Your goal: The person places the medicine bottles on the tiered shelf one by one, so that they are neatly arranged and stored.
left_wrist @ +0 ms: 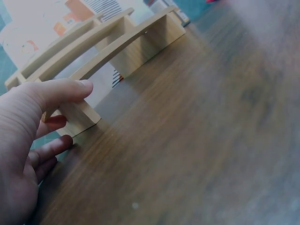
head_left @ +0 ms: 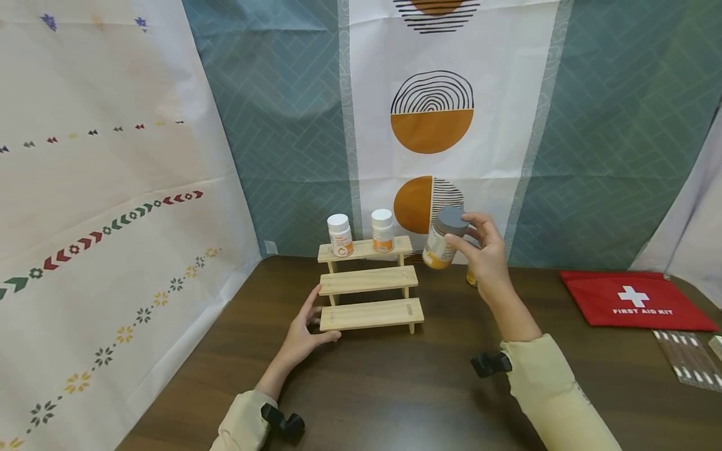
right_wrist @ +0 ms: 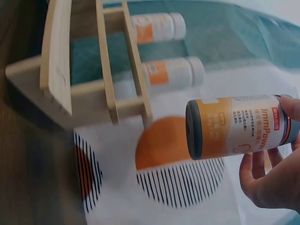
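My right hand (head_left: 487,254) holds a white-and-orange supplement bottle (head_left: 437,248) by its grey lid. The bottle is tilted in the air, right of the top tier of a three-tier wooden rack (head_left: 369,316). Printed text on its label faces the right wrist view, where fingers and thumb pinch the lid end. At the rack's left end, my left hand (head_left: 301,332) grips the wood, thumb (left_wrist: 70,89) along the lowest tier and fingers around the side. Two white-capped bottles, one on the left (head_left: 341,237) and one on the right (head_left: 382,230), stand upright on the top tier.
Partly hidden behind my right hand, a yellow-based item (head_left: 471,278) stands on the brown table (head_left: 395,388). A red first aid pouch (head_left: 637,300) and a pack of cotton swabs (head_left: 690,358) lie at the right. Patterned cloth (head_left: 282,125) hangs behind the rack.
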Demonstrator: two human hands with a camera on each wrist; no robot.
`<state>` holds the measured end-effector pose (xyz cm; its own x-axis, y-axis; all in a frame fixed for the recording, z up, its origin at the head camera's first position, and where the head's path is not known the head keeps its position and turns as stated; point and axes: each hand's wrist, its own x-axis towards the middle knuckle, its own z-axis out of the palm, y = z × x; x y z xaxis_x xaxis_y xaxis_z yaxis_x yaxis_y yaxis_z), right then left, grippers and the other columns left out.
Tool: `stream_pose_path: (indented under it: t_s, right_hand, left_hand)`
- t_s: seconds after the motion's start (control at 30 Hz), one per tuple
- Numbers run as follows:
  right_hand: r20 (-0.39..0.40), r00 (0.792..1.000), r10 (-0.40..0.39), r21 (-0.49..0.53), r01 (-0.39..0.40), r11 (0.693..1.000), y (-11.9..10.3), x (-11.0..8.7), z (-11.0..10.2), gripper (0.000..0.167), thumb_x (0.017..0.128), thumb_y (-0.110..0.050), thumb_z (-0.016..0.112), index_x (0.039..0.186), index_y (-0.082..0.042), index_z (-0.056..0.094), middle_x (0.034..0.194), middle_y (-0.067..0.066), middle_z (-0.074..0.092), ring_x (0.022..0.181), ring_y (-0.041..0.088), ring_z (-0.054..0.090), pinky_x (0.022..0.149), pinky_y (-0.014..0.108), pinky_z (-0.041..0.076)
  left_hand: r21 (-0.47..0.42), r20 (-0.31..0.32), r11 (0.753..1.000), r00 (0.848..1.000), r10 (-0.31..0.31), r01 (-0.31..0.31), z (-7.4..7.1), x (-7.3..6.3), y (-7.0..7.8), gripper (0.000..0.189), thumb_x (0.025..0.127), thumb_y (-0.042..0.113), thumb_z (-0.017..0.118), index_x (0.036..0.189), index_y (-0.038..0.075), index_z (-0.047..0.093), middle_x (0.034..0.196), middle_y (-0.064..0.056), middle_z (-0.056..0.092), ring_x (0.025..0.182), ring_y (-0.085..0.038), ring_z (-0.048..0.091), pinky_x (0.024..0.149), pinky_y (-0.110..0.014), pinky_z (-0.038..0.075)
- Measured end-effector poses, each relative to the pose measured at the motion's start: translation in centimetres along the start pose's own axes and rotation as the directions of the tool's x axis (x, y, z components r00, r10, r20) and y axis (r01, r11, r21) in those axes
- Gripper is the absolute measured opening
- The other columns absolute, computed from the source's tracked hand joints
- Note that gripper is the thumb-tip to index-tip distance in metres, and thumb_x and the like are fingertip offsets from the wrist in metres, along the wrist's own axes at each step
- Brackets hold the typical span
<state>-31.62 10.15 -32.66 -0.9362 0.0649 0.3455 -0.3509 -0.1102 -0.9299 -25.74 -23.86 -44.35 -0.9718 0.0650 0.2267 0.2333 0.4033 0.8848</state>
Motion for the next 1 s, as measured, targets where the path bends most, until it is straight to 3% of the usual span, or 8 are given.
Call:
stream_pose_path:
  t_s: [0.17, 0.3, 0.43, 0.7, 1.0]
  right_hand:
    - [0.072, 0.997, -0.028, -0.021, 0.030, 0.999, 0.2, 0.1, 2.9, 0.038, 0.089, 0.000, 0.065, 0.122, -0.015, 0.051, 0.125, -0.008, 0.053, 0.113, 0.009, 0.049, 0.090, 0.018, 0.046]
    - [0.109, 0.993, -0.041, -0.015, 0.043, 0.999, 0.7, 0.1, 5.2, 0.042, 0.088, 0.001, 0.067, 0.125, -0.006, 0.048, 0.126, 0.001, 0.054, 0.112, 0.010, 0.050, 0.088, 0.018, 0.047]
    - [0.143, 0.990, -0.012, -0.016, 0.015, 1.000, 1.1, 0.0, 7.1, 0.043, 0.088, -0.001, 0.068, 0.126, -0.006, 0.048, 0.128, 0.007, 0.055, 0.113, 0.014, 0.052, 0.086, 0.020, 0.049]
    - [0.183, 0.983, 0.015, -0.037, -0.009, 0.999, 1.7, -0.5, 9.9, 0.041, 0.088, -0.005, 0.069, 0.124, -0.007, 0.051, 0.134, 0.013, 0.054, 0.118, 0.023, 0.049, 0.101, 0.039, 0.044]
    - [0.243, 0.970, 0.009, -0.096, 0.015, 0.995, 3.1, -0.6, 12.5, 0.040, 0.086, -0.008, 0.072, 0.122, -0.007, 0.054, 0.136, 0.013, 0.051, 0.122, 0.031, 0.052, 0.101, 0.045, 0.046]
  left_hand:
    - [0.004, 0.007, 1.000, 1.000, -0.010, 0.010, -0.3, -0.2, 0.7, 0.102, 0.075, 0.001, 0.081, 0.156, 0.012, 0.021, 0.124, -0.026, 0.063, 0.097, -0.029, 0.062, 0.090, -0.038, 0.045]
    - [0.003, -0.013, 1.000, 1.000, -0.009, 0.009, -0.2, 0.4, -1.3, 0.106, 0.074, 0.001, 0.082, 0.157, 0.019, 0.020, 0.125, -0.022, 0.064, 0.097, -0.027, 0.063, 0.090, -0.038, 0.045]
    - [-0.003, -0.016, 1.000, 1.000, -0.002, 0.002, 0.0, 0.8, -3.0, 0.107, 0.073, 0.004, 0.083, 0.157, 0.027, 0.021, 0.124, -0.019, 0.064, 0.096, -0.024, 0.063, 0.091, -0.037, 0.045]
    - [-0.022, -0.022, 1.000, 1.000, -0.001, 0.001, 0.1, 0.6, -2.8, 0.108, 0.072, 0.003, 0.084, 0.157, 0.025, 0.021, 0.124, -0.020, 0.064, 0.097, -0.025, 0.063, 0.090, -0.038, 0.045]
    - [-0.008, -0.001, 1.000, 1.000, -0.002, 0.002, 0.1, 0.8, -3.0, 0.106, 0.074, 0.006, 0.083, 0.157, 0.028, 0.020, 0.127, -0.019, 0.063, 0.098, -0.022, 0.062, 0.090, -0.031, 0.046]
